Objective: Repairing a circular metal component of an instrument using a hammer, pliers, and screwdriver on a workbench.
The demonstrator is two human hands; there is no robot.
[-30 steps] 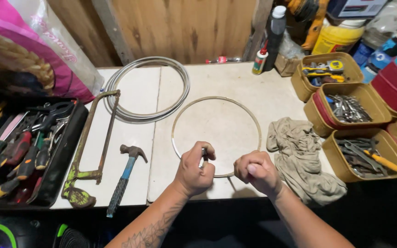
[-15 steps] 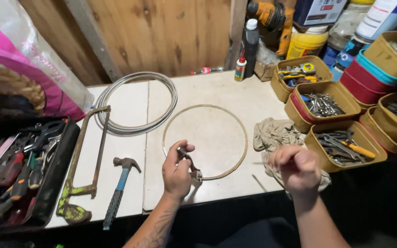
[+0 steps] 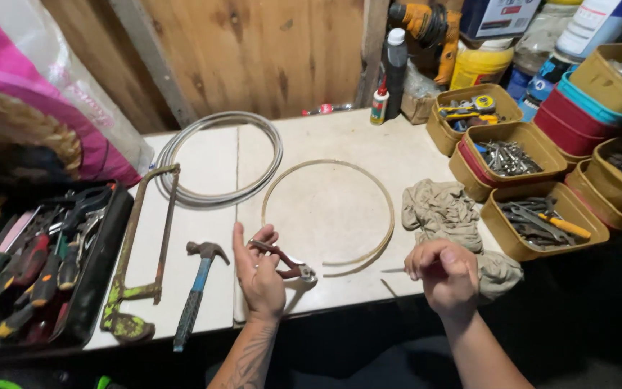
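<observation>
At the far left of the bench, my tool tray (image 3: 102,245) is cut off by the frame edge, and its screwdrivers and pliers overlap too thickly to tell apart. Just right of it lie a hacksaw (image 3: 142,252) and a blue-handled hammer (image 3: 196,295), both with their long axes running roughly toward and away from me, the hammer head at the far end. A coil of grey cable (image 3: 217,155) sits behind them. My left hand (image 3: 257,270) is closed on the handles of a pair of pliers (image 3: 286,261); the near handle is hidden under my palm. The pliers' long axis runs left to right, tilted slightly toward me, with the nose pointing right and resting at the bench's near edge, just beside the cut ends of the brass-coloured wire hoop (image 3: 329,212). My right hand (image 3: 444,274) is clenched on a short thin wire piece (image 3: 392,271), whose tip pokes out leftward; the rest is concealed in my fist. A rumpled cloth (image 3: 444,209) lies behind that hand, and tan bins (image 3: 541,227) of wrenches and fittings run off the right edge.
</observation>
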